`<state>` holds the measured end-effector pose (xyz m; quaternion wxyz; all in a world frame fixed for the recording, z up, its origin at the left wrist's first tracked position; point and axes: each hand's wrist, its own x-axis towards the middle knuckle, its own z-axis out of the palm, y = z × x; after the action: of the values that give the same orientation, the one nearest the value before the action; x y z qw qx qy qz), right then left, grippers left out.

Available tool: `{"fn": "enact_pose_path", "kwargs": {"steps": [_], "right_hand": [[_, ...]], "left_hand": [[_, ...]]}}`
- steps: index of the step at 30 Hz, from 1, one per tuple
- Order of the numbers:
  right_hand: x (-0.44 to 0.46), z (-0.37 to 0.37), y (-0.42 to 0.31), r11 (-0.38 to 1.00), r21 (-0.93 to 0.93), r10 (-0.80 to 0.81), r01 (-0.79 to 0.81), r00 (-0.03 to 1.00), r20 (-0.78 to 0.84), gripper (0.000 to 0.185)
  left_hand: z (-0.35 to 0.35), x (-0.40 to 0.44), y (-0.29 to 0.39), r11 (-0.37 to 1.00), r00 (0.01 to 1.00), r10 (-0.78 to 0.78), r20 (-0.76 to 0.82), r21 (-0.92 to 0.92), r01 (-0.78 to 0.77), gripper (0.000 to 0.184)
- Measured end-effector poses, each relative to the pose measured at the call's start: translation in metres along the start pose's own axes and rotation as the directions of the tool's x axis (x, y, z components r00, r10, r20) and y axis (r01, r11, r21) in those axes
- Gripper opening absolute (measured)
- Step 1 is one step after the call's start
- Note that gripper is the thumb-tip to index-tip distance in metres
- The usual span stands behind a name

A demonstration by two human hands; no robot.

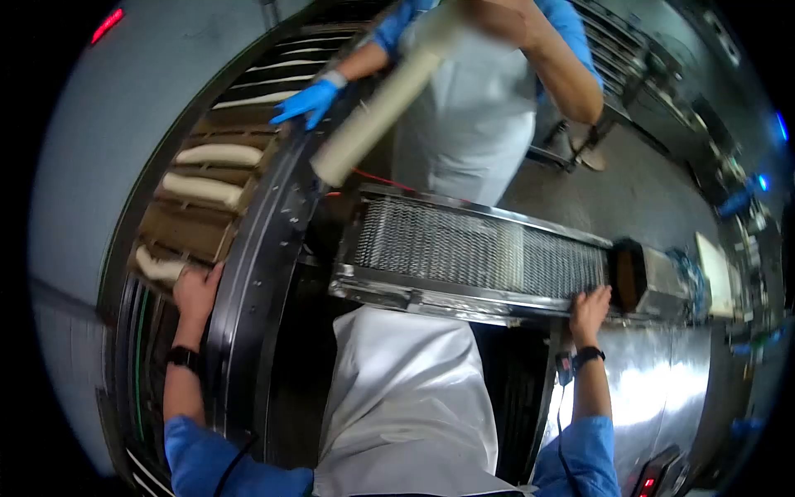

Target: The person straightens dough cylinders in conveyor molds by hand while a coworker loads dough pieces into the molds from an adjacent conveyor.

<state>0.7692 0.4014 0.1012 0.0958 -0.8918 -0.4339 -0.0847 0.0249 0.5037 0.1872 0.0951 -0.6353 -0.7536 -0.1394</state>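
Observation:
At the left, my left hand (196,294) reaches over the metal side rail, its fingers closed at the near end of a curved, pale dough roll (157,265). That roll lies in a brown tray section (186,230). My right hand (590,311) rests with fingers extended on the near edge of a narrow mesh conveyor (439,244), close to its right end. Nothing shows in that hand. Across from me, a co-worker's bare hand (497,21) holds a long dough roll (373,120) at a slant, blurred by motion. The co-worker's blue-gloved hand (308,103) is over the rail.
More dough rolls (219,154) lie in the trays along the left. A steel rail (257,248) separates them from me. A dark-mouthed metal housing (658,277) stands at the mesh conveyor's right end. A red-digit display (650,480) is at lower right.

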Motion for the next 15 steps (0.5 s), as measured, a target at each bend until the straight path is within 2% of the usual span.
{"fn": "enact_pose_path", "kwargs": {"steps": [2, 4, 7, 8, 9, 11, 12, 15], "right_hand": [[0.005, 0.007, 0.003, 0.999, -0.031, 0.038, -0.039, 0.999, -0.017, 0.062], [0.01, 0.006, 0.0, 0.998, -0.035, 0.055, -0.055, 0.998, -0.019, 0.062], [0.016, 0.013, 0.002, 0.997, -0.024, 0.073, -0.074, 0.997, -0.04, 0.064], [0.017, 0.016, 0.005, 0.997, -0.04, 0.071, -0.072, 0.997, -0.039, 0.063], [0.015, 0.015, 0.004, 0.996, -0.053, 0.073, -0.075, 0.997, -0.037, 0.063], [0.015, 0.025, 0.017, 0.998, -0.057, 0.018, -0.023, 0.997, -0.081, 0.063], [0.016, 0.023, 0.015, 0.998, -0.064, -0.032, 0.024, 0.992, -0.124, 0.063], [0.015, 0.029, 0.019, 0.999, -0.016, 0.03, -0.032, 0.993, -0.118, 0.064]], "left_hand": [[-0.003, 0.004, 0.012, 0.999, 0.999, -0.019, -0.049, 0.034, 0.021, 0.06], [-0.005, 0.012, 0.026, 0.993, 0.998, -0.068, 0.016, 0.099, 0.066, 0.06], [-0.006, 0.021, 0.029, 0.992, 0.995, -0.101, 0.016, 0.076, 0.099, 0.06], [0.008, 0.023, 0.021, 0.999, 0.998, -0.004, -0.064, 0.046, 0.007, 0.06], [0.004, 0.024, 0.023, 0.999, 0.997, -0.008, -0.072, 0.047, 0.011, 0.06], [-0.001, 0.029, 0.032, 0.988, 0.988, -0.15, 0.045, -0.022, 0.151, 0.061], [0.0, 0.032, 0.033, 0.988, 0.988, -0.148, 0.035, -0.027, 0.149, 0.061], [0.005, 0.039, 0.035, 0.982, 0.982, -0.186, 0.015, -0.021, 0.187, 0.062]]}}
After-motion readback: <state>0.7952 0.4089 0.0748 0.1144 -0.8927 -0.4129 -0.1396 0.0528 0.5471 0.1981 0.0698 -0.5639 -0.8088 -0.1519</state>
